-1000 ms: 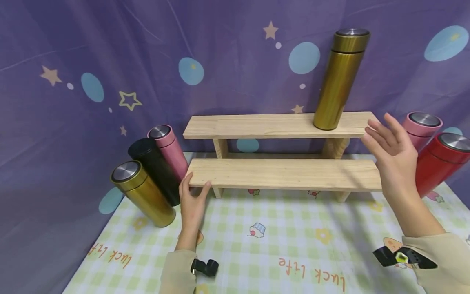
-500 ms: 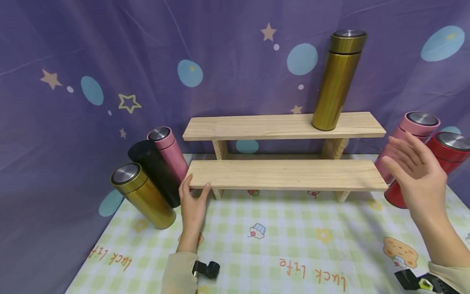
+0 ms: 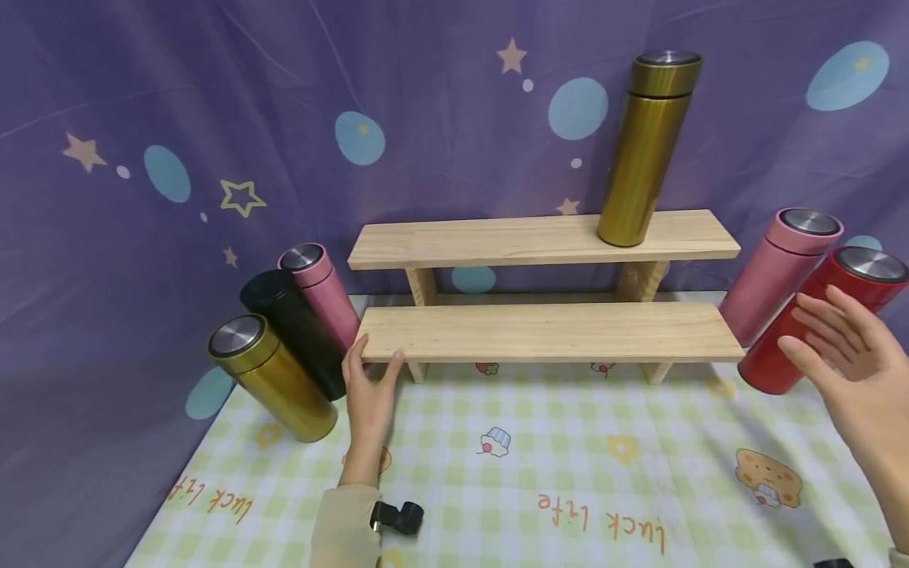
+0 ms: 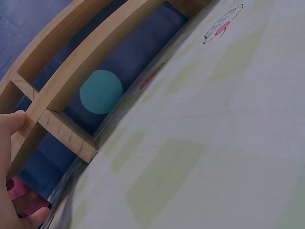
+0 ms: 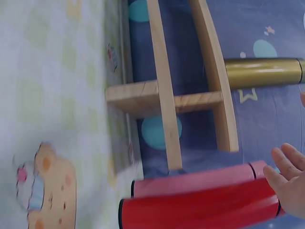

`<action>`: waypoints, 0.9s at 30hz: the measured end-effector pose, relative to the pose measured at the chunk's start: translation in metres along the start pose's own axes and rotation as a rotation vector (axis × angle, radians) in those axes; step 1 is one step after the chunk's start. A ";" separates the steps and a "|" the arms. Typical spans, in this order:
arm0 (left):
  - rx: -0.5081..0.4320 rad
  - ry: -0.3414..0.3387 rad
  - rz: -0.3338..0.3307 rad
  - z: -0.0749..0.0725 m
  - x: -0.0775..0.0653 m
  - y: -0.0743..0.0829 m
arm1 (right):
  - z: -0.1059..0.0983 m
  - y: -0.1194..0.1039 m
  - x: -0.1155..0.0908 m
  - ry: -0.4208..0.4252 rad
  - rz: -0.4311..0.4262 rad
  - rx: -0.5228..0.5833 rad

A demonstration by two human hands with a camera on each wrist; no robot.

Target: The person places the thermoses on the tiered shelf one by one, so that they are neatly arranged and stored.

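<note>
well, the two hands are well apart. the bare left hand (image 3: 371, 402) holds the near left corner of the pale wooden two-tier shelf (image 3: 511, 335), thumb on the front edge, fingers round the end. the bare right hand (image 3: 862, 367) is empty, its fingers extended and palm turned inward beside the tall red cylindrical bottle (image 5: 195, 206); i can't tell whether any fingertip touches it. that bottle is clearly nearer the right hand, lying just inward and ahead of it, past the shelf's right end. its long axis runs upward from the green-and-white checked tablecloth (image 3: 561, 410), slanting outward in the head view, perhaps only through the lens. it looks smooth and glossy, with a dark band at its base and a silvery disc on the lid. just behind stands a slimmer pink bottle (image 3: 770, 276). farther out, a gold bottle (image 3: 648, 158) tops the upper tier, and beyond the left hand stand another gold bottle (image 3: 277, 379), a black bottle (image 3: 301, 339) and a second pink one (image 3: 328, 296).
</note>
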State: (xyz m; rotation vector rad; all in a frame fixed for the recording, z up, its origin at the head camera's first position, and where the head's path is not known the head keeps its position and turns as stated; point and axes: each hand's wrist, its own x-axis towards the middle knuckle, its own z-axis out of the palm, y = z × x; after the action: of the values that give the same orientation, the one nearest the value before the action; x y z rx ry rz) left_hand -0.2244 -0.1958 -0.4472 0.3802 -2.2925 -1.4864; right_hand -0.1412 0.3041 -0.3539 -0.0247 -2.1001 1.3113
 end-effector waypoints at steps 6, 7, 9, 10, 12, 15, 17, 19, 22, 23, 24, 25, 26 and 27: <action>0.002 -0.011 0.002 0.001 -0.001 0.000 | -0.018 0.016 -0.008 0.055 0.099 -0.062; 0.003 -0.010 0.002 0.001 -0.001 0.000 | -0.021 0.019 -0.009 0.057 0.101 -0.068; 0.009 -0.008 0.003 0.001 -0.002 0.000 | -0.026 0.026 -0.010 0.051 0.091 -0.067; 0.013 -0.006 0.003 0.001 -0.001 0.000 | -0.028 0.029 -0.010 0.054 0.081 -0.067; 0.019 -0.002 0.004 0.001 -0.001 0.000 | -0.031 0.035 -0.011 0.054 0.074 -0.066; 0.023 -0.001 0.003 0.000 -0.002 0.000 | -0.035 0.042 -0.010 0.056 0.078 -0.079; 0.023 -0.002 0.002 0.000 -0.002 0.000 | -0.038 0.048 -0.009 0.061 0.104 -0.087; 0.021 -0.004 0.000 0.000 -0.002 0.000 | -0.043 0.065 -0.006 0.052 0.115 -0.115; 0.021 -0.005 -0.001 -0.001 -0.002 0.001 | -0.053 0.109 0.002 0.045 0.128 -0.149; 0.021 -0.006 -0.001 -0.001 -0.002 0.002 | -0.058 0.128 0.005 0.042 0.128 -0.165; 0.021 -0.006 0.000 -0.001 -0.002 0.002 | -0.062 0.146 0.009 0.040 0.123 -0.179; 0.022 -0.007 -0.001 -0.001 -0.002 0.002 | -0.066 0.164 0.011 0.040 0.116 -0.189; 0.023 -0.008 -0.001 -0.001 -0.002 0.002 | -0.069 0.177 0.013 0.037 0.119 -0.184; 0.022 -0.009 -0.002 -0.001 -0.002 0.002 | -0.071 0.187 0.015 0.039 0.125 -0.175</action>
State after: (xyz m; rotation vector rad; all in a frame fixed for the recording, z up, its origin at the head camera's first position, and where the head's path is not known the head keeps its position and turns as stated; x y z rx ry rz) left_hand -0.2224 -0.1948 -0.4452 0.3829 -2.3180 -1.4680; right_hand -0.1734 0.4588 -0.4767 -0.2580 -2.2042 1.1838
